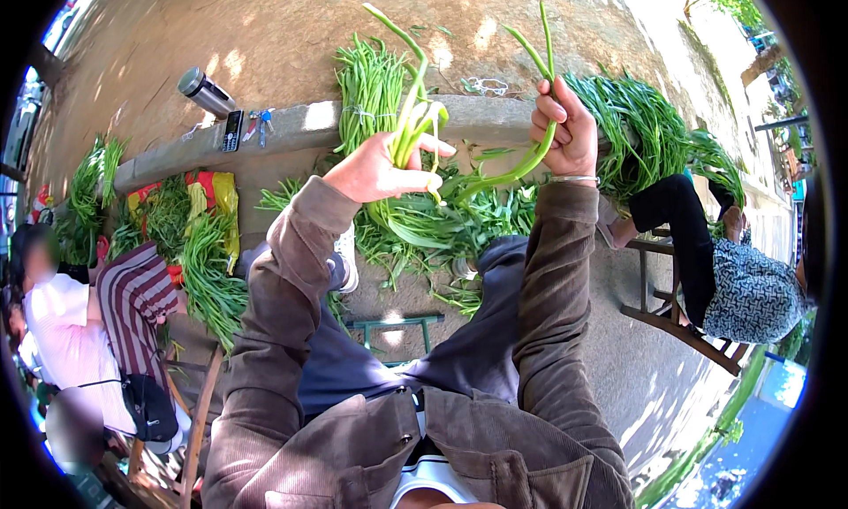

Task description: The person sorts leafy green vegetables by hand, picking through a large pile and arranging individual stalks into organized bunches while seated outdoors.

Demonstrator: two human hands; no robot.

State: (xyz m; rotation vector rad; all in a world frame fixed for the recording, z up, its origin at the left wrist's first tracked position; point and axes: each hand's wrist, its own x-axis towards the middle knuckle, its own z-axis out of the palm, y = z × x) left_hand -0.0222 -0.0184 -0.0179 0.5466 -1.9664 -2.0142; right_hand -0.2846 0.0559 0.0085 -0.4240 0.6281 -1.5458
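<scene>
My left hand is closed round the lower part of several long green vegetable stalks; their tips rise above it, and its thumb and fingers point to the right. To its right, my right hand pinches one forked green stalk between thumb and fingers. That stalk's two tips stick up above the hand, and its lower end curves down to the left. Beneath both hands lies a heap of loose green leaves and stems on the ground between my feet.
A tied bundle of stalks leans on a low stone kerb. Along the kerb are a steel flask, a phone and keys. More greens lie at the right. Seated people flank me on both sides.
</scene>
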